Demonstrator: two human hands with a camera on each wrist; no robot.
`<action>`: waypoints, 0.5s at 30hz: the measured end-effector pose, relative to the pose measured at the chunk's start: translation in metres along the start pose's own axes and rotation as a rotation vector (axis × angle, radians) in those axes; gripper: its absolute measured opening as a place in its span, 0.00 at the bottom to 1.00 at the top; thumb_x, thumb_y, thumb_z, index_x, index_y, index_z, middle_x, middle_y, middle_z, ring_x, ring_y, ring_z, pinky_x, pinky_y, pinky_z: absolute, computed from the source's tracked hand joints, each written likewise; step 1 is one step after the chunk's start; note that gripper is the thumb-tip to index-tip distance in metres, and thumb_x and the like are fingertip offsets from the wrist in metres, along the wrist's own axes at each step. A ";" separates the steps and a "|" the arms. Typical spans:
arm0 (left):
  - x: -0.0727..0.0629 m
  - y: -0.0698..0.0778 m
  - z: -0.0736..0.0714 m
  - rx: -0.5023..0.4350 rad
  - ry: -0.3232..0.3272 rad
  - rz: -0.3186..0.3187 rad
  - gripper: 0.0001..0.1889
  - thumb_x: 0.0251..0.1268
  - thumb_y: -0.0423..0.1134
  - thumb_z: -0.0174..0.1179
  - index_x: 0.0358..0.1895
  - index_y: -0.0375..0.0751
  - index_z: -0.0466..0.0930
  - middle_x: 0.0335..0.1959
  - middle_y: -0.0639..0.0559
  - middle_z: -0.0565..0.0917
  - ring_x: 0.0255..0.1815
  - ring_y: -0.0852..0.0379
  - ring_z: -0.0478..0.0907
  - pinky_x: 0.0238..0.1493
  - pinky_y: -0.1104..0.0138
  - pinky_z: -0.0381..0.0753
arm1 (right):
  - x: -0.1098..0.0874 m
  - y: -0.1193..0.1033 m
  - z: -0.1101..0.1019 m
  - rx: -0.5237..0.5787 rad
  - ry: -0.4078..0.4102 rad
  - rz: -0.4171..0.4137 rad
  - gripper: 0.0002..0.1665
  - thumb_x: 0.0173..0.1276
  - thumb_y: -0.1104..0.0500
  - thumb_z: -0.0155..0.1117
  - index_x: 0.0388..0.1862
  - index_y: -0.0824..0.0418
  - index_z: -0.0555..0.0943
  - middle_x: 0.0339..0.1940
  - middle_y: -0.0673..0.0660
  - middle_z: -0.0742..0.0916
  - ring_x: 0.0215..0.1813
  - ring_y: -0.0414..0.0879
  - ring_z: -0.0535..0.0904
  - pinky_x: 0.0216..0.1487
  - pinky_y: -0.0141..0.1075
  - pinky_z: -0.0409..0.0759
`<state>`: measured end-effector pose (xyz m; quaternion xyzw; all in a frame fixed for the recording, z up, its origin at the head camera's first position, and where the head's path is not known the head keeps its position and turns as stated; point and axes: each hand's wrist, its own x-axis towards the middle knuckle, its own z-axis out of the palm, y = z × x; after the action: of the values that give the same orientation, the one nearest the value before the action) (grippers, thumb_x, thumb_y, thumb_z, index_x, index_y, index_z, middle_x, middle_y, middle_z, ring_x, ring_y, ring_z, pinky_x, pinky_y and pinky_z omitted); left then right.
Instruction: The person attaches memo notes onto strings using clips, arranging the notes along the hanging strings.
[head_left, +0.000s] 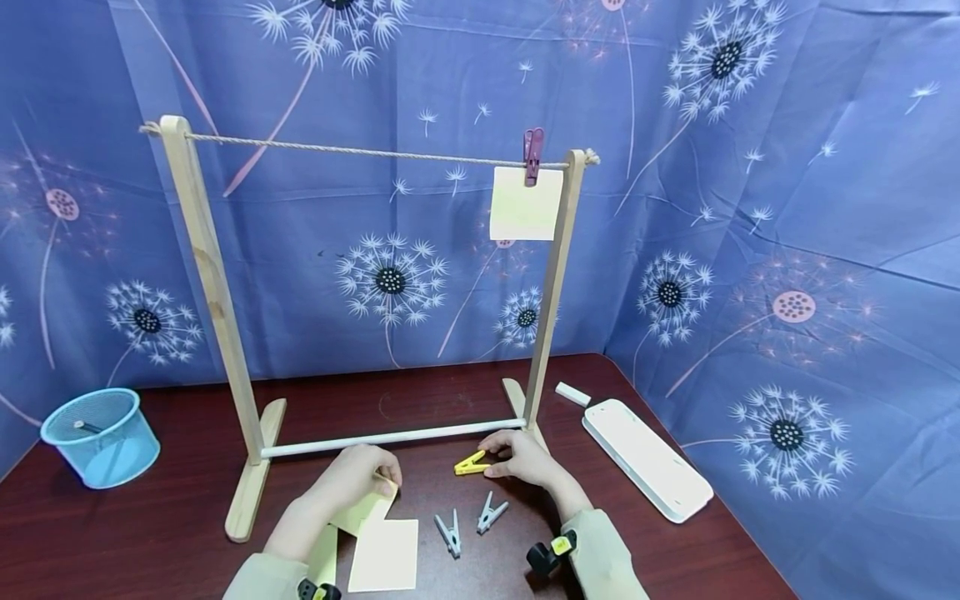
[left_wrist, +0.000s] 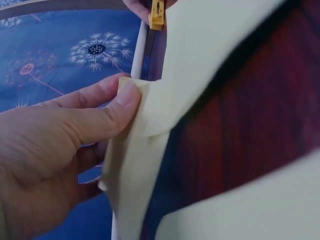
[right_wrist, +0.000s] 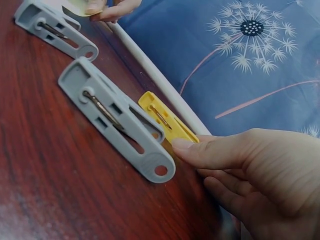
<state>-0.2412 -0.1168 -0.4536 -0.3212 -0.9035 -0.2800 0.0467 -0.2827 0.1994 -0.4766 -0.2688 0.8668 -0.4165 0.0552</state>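
Observation:
My left hand (head_left: 356,477) pinches a corner of a pale yellow paper sheet (head_left: 360,517) between thumb and fingers; in the left wrist view the sheet (left_wrist: 131,150) tilts up from the table. Another paper square (head_left: 384,557) lies beside it, partly overlapping. Thumb and fingers of my right hand (head_left: 522,459) pinch the handle end of a yellow clothespin (head_left: 471,463), also seen in the right wrist view (right_wrist: 167,119). Nearer to me, two grey clothespins (head_left: 449,533) lie on the table between the hands.
A wooden frame (head_left: 217,308) carries a string (head_left: 360,152), where a purple clothespin (head_left: 532,155) holds a paper square (head_left: 525,208) near the right post. A blue mesh basket (head_left: 105,442) stands left; a white tray (head_left: 647,460) and small white block (head_left: 572,394) lie right.

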 end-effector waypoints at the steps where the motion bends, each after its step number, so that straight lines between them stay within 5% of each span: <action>1: 0.000 0.000 0.000 -0.001 -0.004 -0.006 0.05 0.43 0.38 0.72 0.26 0.50 0.86 0.24 0.64 0.85 0.29 0.70 0.78 0.34 0.72 0.76 | -0.001 -0.005 -0.001 -0.001 -0.007 0.008 0.19 0.56 0.68 0.73 0.47 0.72 0.82 0.44 0.64 0.86 0.46 0.48 0.80 0.49 0.35 0.81; 15: -0.002 -0.003 -0.011 -0.030 0.016 -0.058 0.02 0.48 0.39 0.70 0.24 0.50 0.86 0.23 0.66 0.85 0.30 0.69 0.79 0.35 0.71 0.77 | -0.002 -0.005 -0.002 -0.004 -0.001 0.012 0.19 0.56 0.66 0.74 0.47 0.70 0.83 0.42 0.62 0.86 0.46 0.46 0.80 0.48 0.30 0.79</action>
<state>-0.2431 -0.1257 -0.4466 -0.2932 -0.9078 -0.2972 0.0408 -0.2800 0.1991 -0.4723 -0.2640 0.8691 -0.4143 0.0574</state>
